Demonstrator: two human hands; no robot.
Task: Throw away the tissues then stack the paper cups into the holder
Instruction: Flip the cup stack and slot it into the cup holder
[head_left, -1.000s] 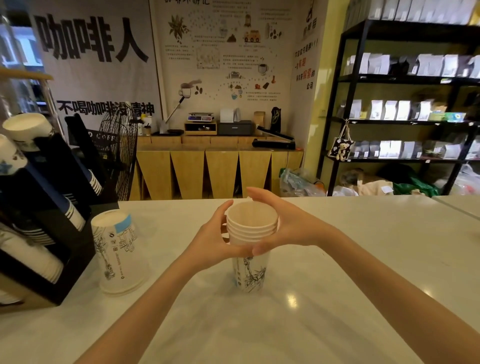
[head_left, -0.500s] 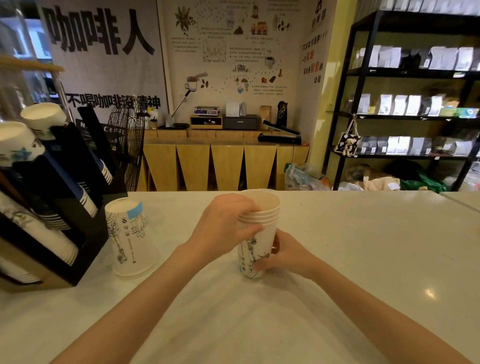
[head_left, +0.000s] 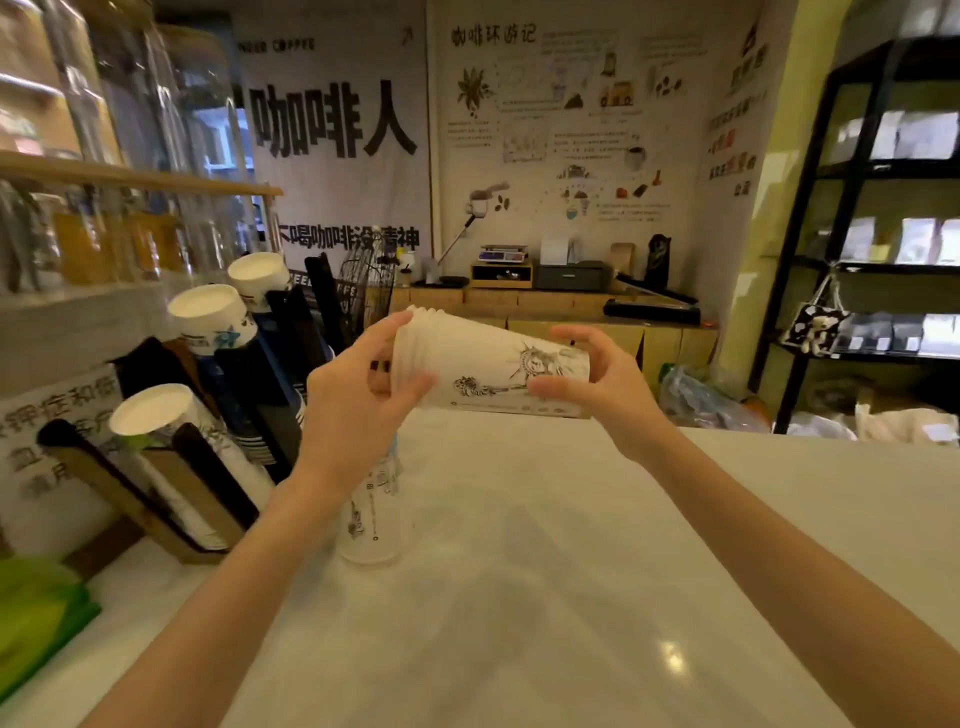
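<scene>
A nested stack of white printed paper cups (head_left: 488, 366) lies on its side in the air above the counter, rims to the left. My left hand (head_left: 358, 400) grips the rim end and my right hand (head_left: 597, 379) grips the base end. Under my left wrist an upside-down stack of printed cups (head_left: 375, 514) stands on the white counter (head_left: 545, 597), partly hidden by my arm. The black cup holder (head_left: 208, 467) slants at the left, its slots filled with cup stacks whose white bases (head_left: 150, 410) point toward me. No tissues are in view.
A green bag (head_left: 36, 618) lies at the counter's left front edge. Bottles stand on a shelf (head_left: 130, 176) above the holder. Behind the counter are a wooden cabinet (head_left: 571, 312) and a black shelving rack (head_left: 883, 260).
The cup stack stood upright on the counter; both hands have lifted it and tipped it sideways, rims to the left. My view has swung left toward the holder.
</scene>
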